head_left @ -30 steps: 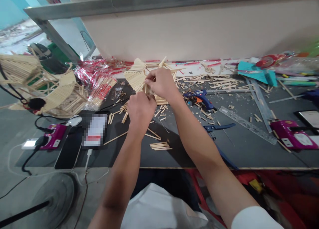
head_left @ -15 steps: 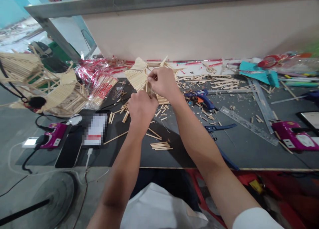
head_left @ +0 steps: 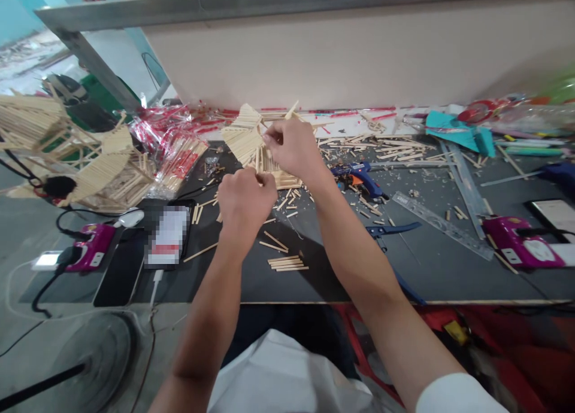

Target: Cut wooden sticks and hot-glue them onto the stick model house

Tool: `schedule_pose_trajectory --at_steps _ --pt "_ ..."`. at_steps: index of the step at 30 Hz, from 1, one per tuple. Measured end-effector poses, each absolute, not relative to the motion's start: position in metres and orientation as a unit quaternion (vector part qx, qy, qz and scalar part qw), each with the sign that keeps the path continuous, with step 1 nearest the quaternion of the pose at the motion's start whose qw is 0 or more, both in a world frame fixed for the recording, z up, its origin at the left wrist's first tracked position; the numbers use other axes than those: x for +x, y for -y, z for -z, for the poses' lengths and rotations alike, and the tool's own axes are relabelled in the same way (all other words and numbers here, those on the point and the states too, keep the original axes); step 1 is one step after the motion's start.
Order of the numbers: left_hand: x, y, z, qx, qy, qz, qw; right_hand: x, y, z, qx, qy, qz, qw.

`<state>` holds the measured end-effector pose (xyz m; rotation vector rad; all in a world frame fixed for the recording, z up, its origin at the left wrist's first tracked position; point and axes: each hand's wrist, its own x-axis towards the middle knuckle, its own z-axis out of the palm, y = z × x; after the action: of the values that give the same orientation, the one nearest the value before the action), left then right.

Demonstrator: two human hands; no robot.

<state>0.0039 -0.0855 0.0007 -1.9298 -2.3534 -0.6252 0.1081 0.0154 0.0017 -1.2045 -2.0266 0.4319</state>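
In front of me, a model of thin wooden sticks (head_left: 245, 131) stands at the back of the dark table, with a slatted, roof-like panel on its left. My right hand (head_left: 294, 146) is closed in a pinch at the model, and its palm hides much of the right side. Lower and to the left, my left hand (head_left: 247, 197) is closed with its fingers curled under, just before the model's front. Whatever the left fingers hold is hidden. Close to my forearms lie several loose sticks (head_left: 287, 263) in a small row.
Right of the model are a blue glue gun (head_left: 368, 179), blue-handled cutters (head_left: 390, 228) and a clear ruler (head_left: 442, 224) among stick scraps. On the left are phones (head_left: 167, 236), a purple power strip (head_left: 94, 245), bagged sticks (head_left: 179, 161) and a larger stick model (head_left: 103, 167).
My left hand has drawn slightly down and left, showing more of the model's front. My right hand stays at the model. The whole view has shifted a little.
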Motion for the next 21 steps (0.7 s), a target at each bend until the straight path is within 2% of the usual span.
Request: schedule_pose_trajectory --at_steps 4,9,12,16,21 --pt "-0.014 0.104 -0.002 -0.701 0.666 0.251 0.04 0.123 0.01 -0.022 -0.422 0.797 -0.201 0.383" --pt "-0.039 0.11 0.014 -0.783 0.56 0.271 0.024 0.149 0.05 -0.023 -0.352 0.781 -0.356 0.373" --pt "-0.048 0.103 0.03 -0.834 0.493 0.247 -0.011 0.16 0.065 0.0 -0.34 0.755 -0.435 0.355" --pt "-0.048 0.09 0.049 -0.879 0.446 0.154 -0.059 0.165 0.069 0.046 -0.385 0.728 -0.432 0.369" --pt "-0.044 0.081 0.062 -0.879 0.471 0.059 -0.051 0.16 0.066 0.085 -0.416 0.667 -0.45 0.424"
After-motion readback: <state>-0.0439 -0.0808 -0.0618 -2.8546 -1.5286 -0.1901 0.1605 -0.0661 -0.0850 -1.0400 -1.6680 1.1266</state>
